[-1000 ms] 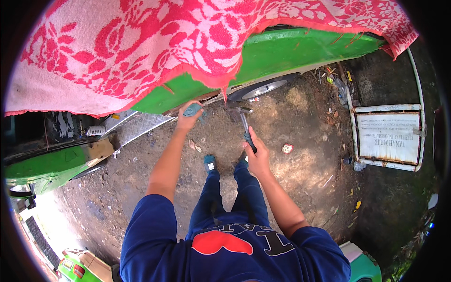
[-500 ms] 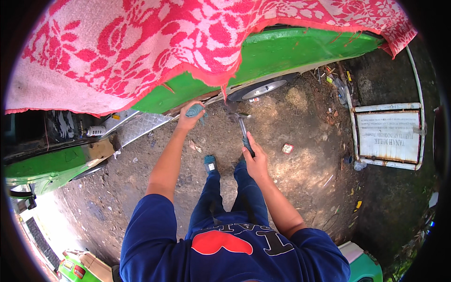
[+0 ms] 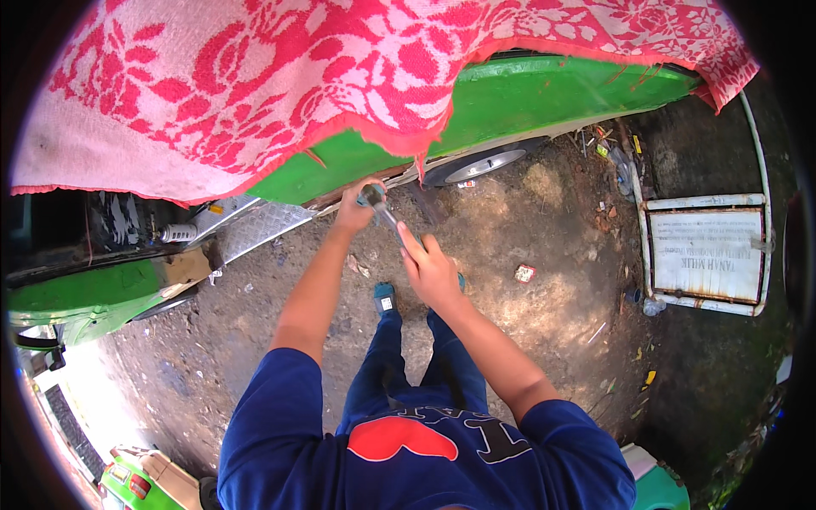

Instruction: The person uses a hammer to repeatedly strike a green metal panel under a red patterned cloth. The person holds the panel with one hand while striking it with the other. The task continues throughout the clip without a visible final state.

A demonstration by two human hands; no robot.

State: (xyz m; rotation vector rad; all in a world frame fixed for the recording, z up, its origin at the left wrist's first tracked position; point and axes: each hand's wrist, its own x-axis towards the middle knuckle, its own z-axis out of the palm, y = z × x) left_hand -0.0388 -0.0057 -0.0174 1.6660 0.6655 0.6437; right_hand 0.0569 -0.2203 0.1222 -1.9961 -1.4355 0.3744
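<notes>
Head view, from the left: a green vehicle door (image 3: pixel 89 289) stands open, with a torn brown sheet (image 3: pixel 185 266) at its end; beside it a spray can (image 3: pixel 178 232) lies on its side near a silver patterned metal plate (image 3: pixel 268 224); above these a pink and white floral towel (image 3: pixel 221 93) drapes along the top, its frayed red edge hanging over a green body panel (image 3: pixel 518 93); in the middle, just below that panel, the left hand (image 3: pixel 354 212) has its grip wrapped round a teal object (image 3: pixel 364 198), mostly hidden, so its kind cannot be told; the hammer (image 3: pixel 388 216) slants up and leftward from the right hand, its head in front of the top of the teal object, though whether the two touch cannot be told; the right hand (image 3: pixel 434 272) has a narrow grip, fingers folded round the hammer's handle; the person's feet stand on the bare ground (image 3: pixel 501 340) below; beyond the hands a dark wheel (image 3: pixel 484 166) with a silver centre sits under the panel, and a small red and white packet (image 3: pixel 524 273) lies on the ground; at the far right a white sign (image 3: pixel 705 251) in a rusty frame lies near a crumpled clear plastic piece (image 3: pixel 653 306).
</notes>
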